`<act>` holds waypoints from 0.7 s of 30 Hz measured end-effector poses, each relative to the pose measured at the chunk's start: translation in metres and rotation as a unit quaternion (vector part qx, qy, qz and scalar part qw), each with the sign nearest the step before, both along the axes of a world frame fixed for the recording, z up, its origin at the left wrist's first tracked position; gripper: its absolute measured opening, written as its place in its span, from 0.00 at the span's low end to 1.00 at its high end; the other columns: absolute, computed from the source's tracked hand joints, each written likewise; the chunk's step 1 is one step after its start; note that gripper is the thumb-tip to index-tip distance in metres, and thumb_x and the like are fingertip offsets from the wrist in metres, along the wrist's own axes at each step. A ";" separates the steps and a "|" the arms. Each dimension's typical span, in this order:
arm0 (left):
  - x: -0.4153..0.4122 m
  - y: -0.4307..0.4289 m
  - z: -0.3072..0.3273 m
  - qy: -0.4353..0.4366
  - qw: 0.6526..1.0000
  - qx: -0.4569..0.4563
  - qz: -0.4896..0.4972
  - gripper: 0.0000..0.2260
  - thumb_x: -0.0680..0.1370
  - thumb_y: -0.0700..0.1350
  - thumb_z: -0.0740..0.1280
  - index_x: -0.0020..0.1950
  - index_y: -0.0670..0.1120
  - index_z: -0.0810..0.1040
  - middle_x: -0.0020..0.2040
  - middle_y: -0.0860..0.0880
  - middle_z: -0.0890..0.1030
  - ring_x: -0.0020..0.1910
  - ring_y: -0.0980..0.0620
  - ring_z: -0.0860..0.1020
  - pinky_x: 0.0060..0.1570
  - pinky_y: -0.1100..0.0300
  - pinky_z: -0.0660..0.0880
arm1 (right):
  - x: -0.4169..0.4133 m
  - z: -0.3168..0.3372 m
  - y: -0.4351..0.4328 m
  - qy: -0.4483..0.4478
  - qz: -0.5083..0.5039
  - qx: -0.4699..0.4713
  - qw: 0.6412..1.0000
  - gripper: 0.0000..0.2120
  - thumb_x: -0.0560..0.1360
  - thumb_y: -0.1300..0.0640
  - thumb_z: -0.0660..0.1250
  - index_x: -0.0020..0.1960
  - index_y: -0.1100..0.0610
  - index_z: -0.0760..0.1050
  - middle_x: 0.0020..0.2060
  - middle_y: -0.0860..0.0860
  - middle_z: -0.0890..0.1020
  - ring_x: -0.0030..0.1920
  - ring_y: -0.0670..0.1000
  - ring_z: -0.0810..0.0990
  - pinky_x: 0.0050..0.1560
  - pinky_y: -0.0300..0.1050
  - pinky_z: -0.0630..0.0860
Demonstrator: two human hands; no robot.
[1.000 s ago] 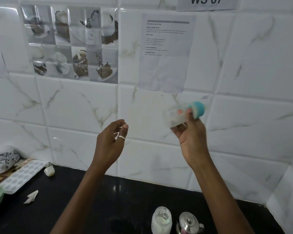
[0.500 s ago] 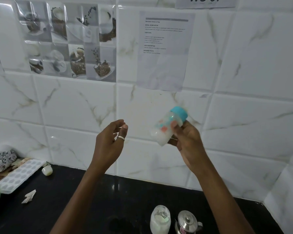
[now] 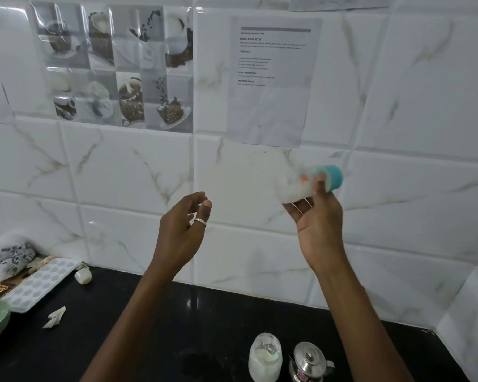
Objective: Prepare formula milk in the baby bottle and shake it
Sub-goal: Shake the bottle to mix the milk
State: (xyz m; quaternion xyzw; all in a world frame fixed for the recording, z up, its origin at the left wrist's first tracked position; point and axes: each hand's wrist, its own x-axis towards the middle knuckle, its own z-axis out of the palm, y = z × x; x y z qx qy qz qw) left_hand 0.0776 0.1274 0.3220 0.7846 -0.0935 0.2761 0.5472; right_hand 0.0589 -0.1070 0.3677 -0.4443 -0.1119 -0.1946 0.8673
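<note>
White marble-patterned wall tiles point(image 3: 122, 172) rose behind a black countertop point(image 3: 155, 326); the right hand point(image 3: 319, 219) gripped the baby bottle point(image 3: 308, 181), blurred, raised at the right before the tiles; half a second earlier its teal cap pointed up, now the bottle lay nearly sideways, cap to the right; the left hand point(image 3: 181, 230) stayed raised, empty, fingers loosely curled; a powder jar point(image 3: 265, 357) and steel kettle point(image 3: 309, 361) stood near.

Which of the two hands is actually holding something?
The right hand, raised before the tiled wall, grips the blurred baby bottle with the teal cap. The left hand, wearing a silver ring, is half curled and empty.
</note>
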 end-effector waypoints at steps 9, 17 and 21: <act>-0.001 0.003 -0.001 0.002 1.000 0.001 0.005 0.16 0.82 0.57 0.63 0.66 0.52 0.78 0.59 0.61 0.81 0.55 0.65 0.78 0.48 0.75 0.70 | -0.006 -0.002 -0.002 -0.005 0.019 0.004 1.000 0.22 0.77 0.44 0.68 0.65 0.56 0.76 0.56 0.52 0.87 0.59 0.55 0.85 0.50 0.48 0.83; 0.000 -0.001 -0.002 0.005 1.000 0.007 0.001 0.17 0.81 0.57 0.63 0.67 0.53 0.78 0.60 0.61 0.80 0.53 0.69 0.77 0.49 0.76 0.69 | -0.012 -0.010 0.001 -0.004 0.050 -0.161 0.986 0.30 0.71 0.41 0.73 0.67 0.56 0.75 0.59 0.54 0.86 0.60 0.56 0.85 0.52 0.51 0.83; -0.002 0.000 -0.003 0.007 1.000 0.007 0.004 0.17 0.81 0.57 0.63 0.67 0.53 0.78 0.59 0.61 0.81 0.53 0.72 0.76 0.48 0.76 0.69 | -0.005 -0.001 -0.003 0.001 0.009 -0.005 1.000 0.25 0.76 0.44 0.67 0.68 0.57 0.74 0.59 0.54 0.86 0.60 0.56 0.85 0.51 0.50 0.83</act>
